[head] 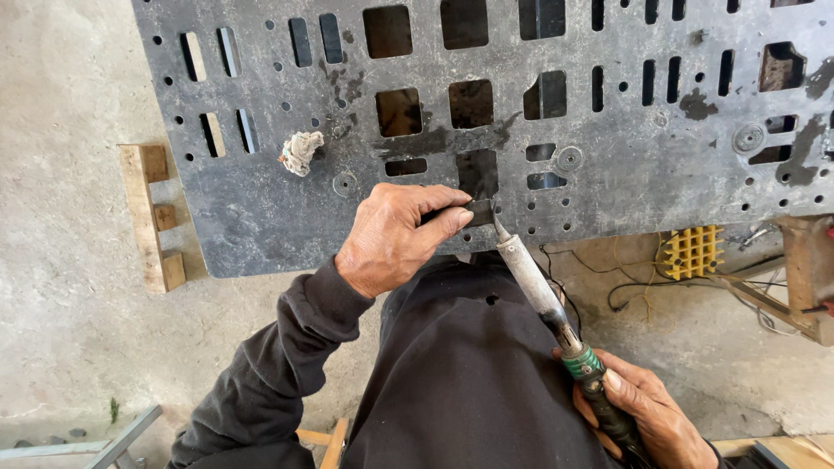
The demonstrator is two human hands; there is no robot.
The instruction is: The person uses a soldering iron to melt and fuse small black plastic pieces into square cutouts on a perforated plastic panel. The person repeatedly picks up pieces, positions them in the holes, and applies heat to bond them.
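Soldering iron point(532, 276), gripped in right hand point(647, 415), touches small dark strip point(476, 212) pinched by left-hand fingers point(447, 219) on perforated panel point(625, 165).

One large perforated black plastic panel point(608, 174) anchors the scene. On it lie one crumpled off-white rag point(301, 152) and one small dark plastic strip point(477, 212); below its lower edge, one grey-barrelled soldering iron point(540, 291). Right of it sits one yellow plastic grid point(691, 251); left of it, one notched wooden block point(149, 217). Two hands work: left hand point(395, 239), right hand point(651, 417).
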